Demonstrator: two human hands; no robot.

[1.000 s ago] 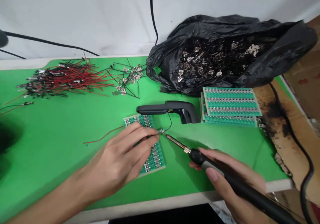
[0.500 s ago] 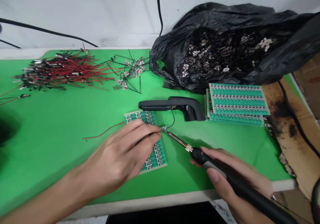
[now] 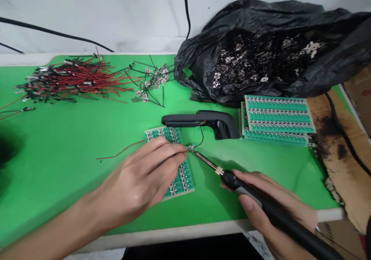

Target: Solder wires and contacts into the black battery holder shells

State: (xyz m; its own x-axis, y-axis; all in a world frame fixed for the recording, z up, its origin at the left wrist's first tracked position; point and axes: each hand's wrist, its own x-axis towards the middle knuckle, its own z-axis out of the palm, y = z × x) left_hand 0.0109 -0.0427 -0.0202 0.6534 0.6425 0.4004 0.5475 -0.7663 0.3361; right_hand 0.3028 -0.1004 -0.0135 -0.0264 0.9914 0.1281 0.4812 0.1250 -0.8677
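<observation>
- Green work surface (image 3: 87, 132), spans most of the view; everything below is on or over it, save the cardboard's outer part.
- Black plastic bag (image 3: 252, 16), far right, gaping, small metal parts inside.
- Scorched cardboard (image 3: 342, 175), right edge.
- Left hand (image 3: 145, 175): thumb and fingers pinched together, gripping the near end of the small circuit piece; whether a wire is nipped too, too fine to tell.
- Right hand (image 3: 285, 194): wrapped round the soldering iron's handle, pen-style.
- Soldering iron (image 3: 278, 213): long axis slants up-left from the right hand, tip pointing at the left fingertips.
- Red-and-black wire pile (image 3: 78, 78), far left.
- Stacked circuit panels (image 3: 278, 113), below the bag.
- Single circuit panel (image 3: 183, 179), partly under the left hand.
- Black plastic housing (image 3: 220, 123), lying lengthwise left-right, just beyond the fingertips.
- Loose red wire (image 3: 121, 150), right end vanishing behind the left hand.
- Black lead (image 3: 202, 136), curving from the housing to the piece.
- Small circuit piece (image 3: 190, 147): just right of the left fingertips, left hand nearer; iron tip at its right side, contact too small to confirm.
</observation>
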